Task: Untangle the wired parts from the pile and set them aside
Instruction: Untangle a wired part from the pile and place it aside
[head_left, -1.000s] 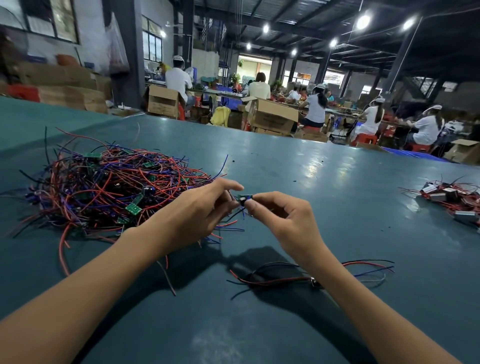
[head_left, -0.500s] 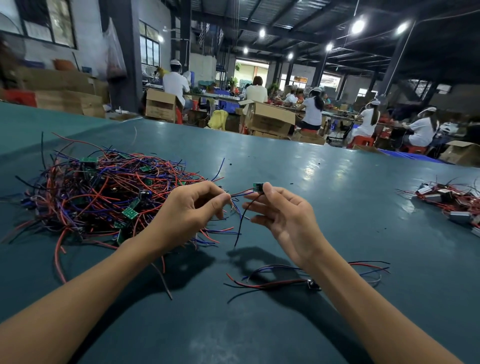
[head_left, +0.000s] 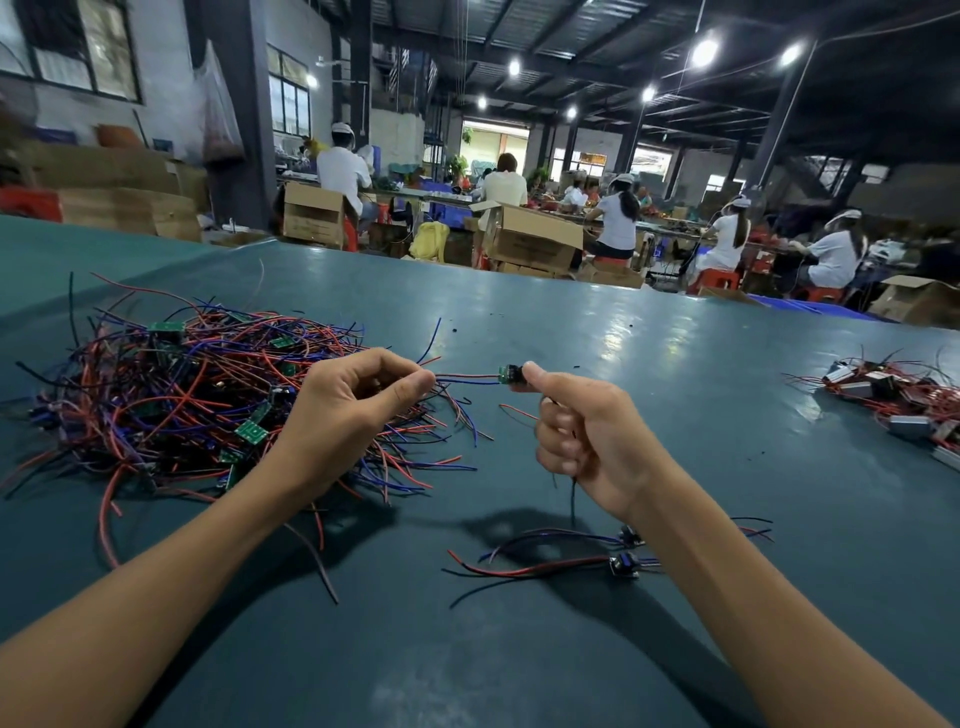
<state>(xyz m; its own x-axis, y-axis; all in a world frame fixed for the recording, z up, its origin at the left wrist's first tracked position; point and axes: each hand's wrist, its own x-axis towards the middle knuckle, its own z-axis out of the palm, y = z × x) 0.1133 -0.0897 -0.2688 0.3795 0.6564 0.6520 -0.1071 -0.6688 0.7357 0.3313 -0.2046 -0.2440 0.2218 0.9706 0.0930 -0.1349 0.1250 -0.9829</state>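
1. While both hands hover over the middle of the worktop (head_left: 649, 364), the left hand (head_left: 353, 415) has its fingers curled in, thumb and forefinger pinching thin red and blue wires (head_left: 467, 378).
2. The right hand (head_left: 587, 436) is a loose fist, pinching a small part (head_left: 508, 374) between thumb tip and forefinger. A dark lead (head_left: 573, 493) hangs below the fist.
3. The part is a tiny green board with a black block on it. Its wires run almost straight across the gap to the left pinch, in the air just right of the pile (head_left: 197, 395).
4. The pile lies toward the worktop's left edge: a loose tangle of thin red, blue and black wire with flat green boards scattered through it. The left hand hides its near right side.
5. Two freed parts (head_left: 623, 564), small dark blocks trailing wires, lie toward the front edge. The right forearm covers some of their wires.
6. At the right edge sits a heap (head_left: 893, 400) of red wires and grey blocks, cut off by the frame.
7. The worktop is smooth, dark teal, with lamp glare near its far edge.
8. Beyond it, people (head_left: 618, 218) in white sit among cardboard boxes (head_left: 530, 244), too blurred for detail.
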